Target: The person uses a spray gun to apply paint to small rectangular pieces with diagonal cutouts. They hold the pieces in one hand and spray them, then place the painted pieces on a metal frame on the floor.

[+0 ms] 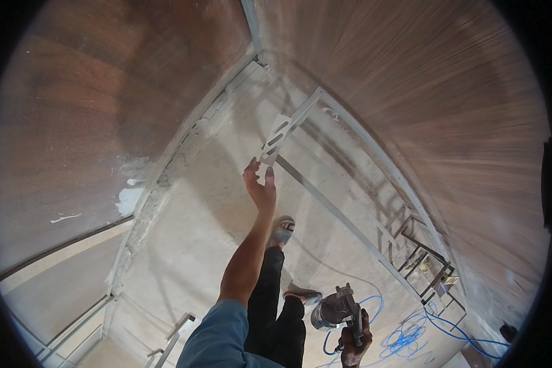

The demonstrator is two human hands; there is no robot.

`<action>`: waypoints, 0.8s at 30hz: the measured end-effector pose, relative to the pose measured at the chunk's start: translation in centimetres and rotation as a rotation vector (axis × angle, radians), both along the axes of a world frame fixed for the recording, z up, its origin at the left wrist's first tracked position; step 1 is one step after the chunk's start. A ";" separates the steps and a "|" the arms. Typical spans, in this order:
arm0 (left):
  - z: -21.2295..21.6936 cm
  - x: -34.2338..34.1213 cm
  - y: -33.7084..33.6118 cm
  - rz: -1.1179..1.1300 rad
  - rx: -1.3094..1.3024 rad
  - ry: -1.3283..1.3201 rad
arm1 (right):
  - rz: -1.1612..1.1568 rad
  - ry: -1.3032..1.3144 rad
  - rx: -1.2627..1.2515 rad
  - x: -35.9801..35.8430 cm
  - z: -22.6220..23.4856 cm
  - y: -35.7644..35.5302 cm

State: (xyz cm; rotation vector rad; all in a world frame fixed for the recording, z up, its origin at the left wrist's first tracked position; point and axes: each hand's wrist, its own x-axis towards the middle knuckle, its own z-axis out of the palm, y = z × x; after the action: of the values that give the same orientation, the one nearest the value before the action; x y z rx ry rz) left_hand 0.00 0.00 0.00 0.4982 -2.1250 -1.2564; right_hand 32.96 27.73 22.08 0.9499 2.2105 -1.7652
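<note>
My left hand (pixel 260 184) is stretched out ahead, fingers apart, its fingertips at the lower end of a slotted metal bracket (pixel 278 140) that belongs to a long metal frame (pixel 343 216) leaning by the brown wall. It touches the bracket's end, not gripping it. My right hand (pixel 352 340) is low at the bottom edge, closed around the handle of a spray gun (pixel 337 306) with a round metal cup. A blue hose (pixel 405 336) runs from the gun onto the floor.
Brown panelled walls (pixel 448 98) rise on both sides of a pale dusty concrete floor (pixel 196 245). My legs and sandalled feet (pixel 282 232) stand mid-floor. A dark metal rack (pixel 424 264) leans at the right wall; metal pieces (pixel 176 331) lie lower left. Blue hose coils at lower right.
</note>
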 end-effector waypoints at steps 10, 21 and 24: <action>-9.2 2.4 4.2 0.051 0.392 -0.202 | 0.044 -0.023 -0.058 -1.0 -6.4 5.5; 9.2 12.5 -8.2 -0.983 -0.276 -1.129 | -0.341 0.000 -0.063 -15.6 23.7 -12.0; 11.3 17.8 2.3 -0.798 -0.205 -0.999 | -0.098 0.086 -0.043 -11.9 23.8 1.3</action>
State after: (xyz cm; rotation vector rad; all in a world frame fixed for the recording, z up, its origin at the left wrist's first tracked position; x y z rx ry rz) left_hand 17.78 2.32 11.31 0.1678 -3.4954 -1.2773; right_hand 21.04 29.02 45.88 1.0069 2.2025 -1.9229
